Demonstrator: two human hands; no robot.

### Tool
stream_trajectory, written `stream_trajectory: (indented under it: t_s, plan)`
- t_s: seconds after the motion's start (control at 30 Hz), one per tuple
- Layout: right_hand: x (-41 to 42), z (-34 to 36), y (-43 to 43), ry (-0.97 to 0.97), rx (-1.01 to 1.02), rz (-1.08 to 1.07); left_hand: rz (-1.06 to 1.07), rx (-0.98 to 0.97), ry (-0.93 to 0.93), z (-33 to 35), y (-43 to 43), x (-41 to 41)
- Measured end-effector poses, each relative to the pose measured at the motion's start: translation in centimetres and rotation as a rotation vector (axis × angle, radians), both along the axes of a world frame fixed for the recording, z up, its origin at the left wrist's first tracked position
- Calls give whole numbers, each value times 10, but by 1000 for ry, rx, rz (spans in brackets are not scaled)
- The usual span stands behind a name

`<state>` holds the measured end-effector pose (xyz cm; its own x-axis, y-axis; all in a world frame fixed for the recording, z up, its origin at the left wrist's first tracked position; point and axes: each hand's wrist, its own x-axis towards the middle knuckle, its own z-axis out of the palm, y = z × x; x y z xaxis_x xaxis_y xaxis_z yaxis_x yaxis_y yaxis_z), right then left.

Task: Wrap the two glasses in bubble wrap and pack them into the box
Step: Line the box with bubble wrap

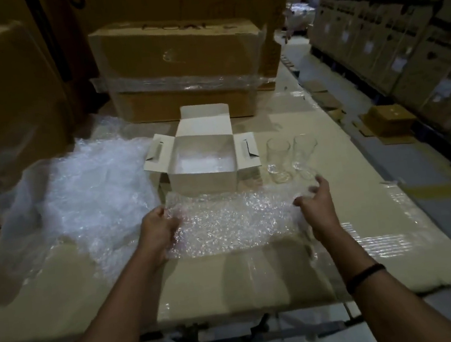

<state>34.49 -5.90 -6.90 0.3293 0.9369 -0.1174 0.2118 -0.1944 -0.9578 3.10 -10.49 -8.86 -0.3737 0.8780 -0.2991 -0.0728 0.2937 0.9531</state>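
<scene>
A small sheet of bubble wrap (233, 221) lies flat on the cardboard-covered table (232, 281), just in front of an open white box (203, 183) with its flaps spread. My left hand (159, 230) grips the sheet's left edge with curled fingers. At the sheet's right edge my right hand (315, 205) hovers, blurred, with its fingers spread and holding nothing. Two clear glasses (279, 161) (303, 155) stand upright side by side to the right of the box, just beyond my right hand. Something pale lies at the bottom of the box.
A large loose heap of bubble wrap (88, 193) covers the table's left side. Big taped cartons (177, 63) stand right behind the box. Stacked cartons (401, 35) line the aisle on the right, with a small brown box (388, 119) on the floor.
</scene>
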Motion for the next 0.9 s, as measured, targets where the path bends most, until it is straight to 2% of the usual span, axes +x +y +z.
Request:
stream_trajectory:
  t_s: [0.07, 0.13, 0.17, 0.23, 0.3, 0.37, 0.47, 0.53, 0.6, 0.67, 0.73, 0.9]
  plan:
    - [1, 1, -6, -454, 213, 24, 38, 14, 122, -6, 2, 3]
    - [-4, 0, -11, -895, 358, 181, 66, 67, 198, -14, 4, 4]
    - [-8, -1, -12, -989, 325, 329, 73, 85, 231, -16, 5, 4]
    - [-16, -12, -14, -1085, 134, 666, 67, 100, 281, -17, 3, 4]
    - [-19, -25, -17, -1198, -34, 910, 76, 107, 271, -16, 1, 3]
    - [-23, -32, -19, -1202, -32, 939, 116, 107, 253, -15, -1, 2]
    - [-37, -29, -24, -1204, 113, 976, 188, 106, 315, -10, -5, 2]
    - [-48, -28, -27, -1222, 106, 1090, 213, 101, 382, -3, -7, 3]
    - [-55, -28, -25, -1198, 102, 1102, 210, 79, 352, 7, -6, 3]
    - [-60, -23, -23, -1125, 212, 1021, 145, 48, 231, 20, -4, 6]
    - [-71, -13, -26, -1013, 303, 907, 39, 12, 189, 34, 0, 8]
    - [-104, 7, -48, -991, 265, 864, -160, 54, 126, 62, 18, 18]
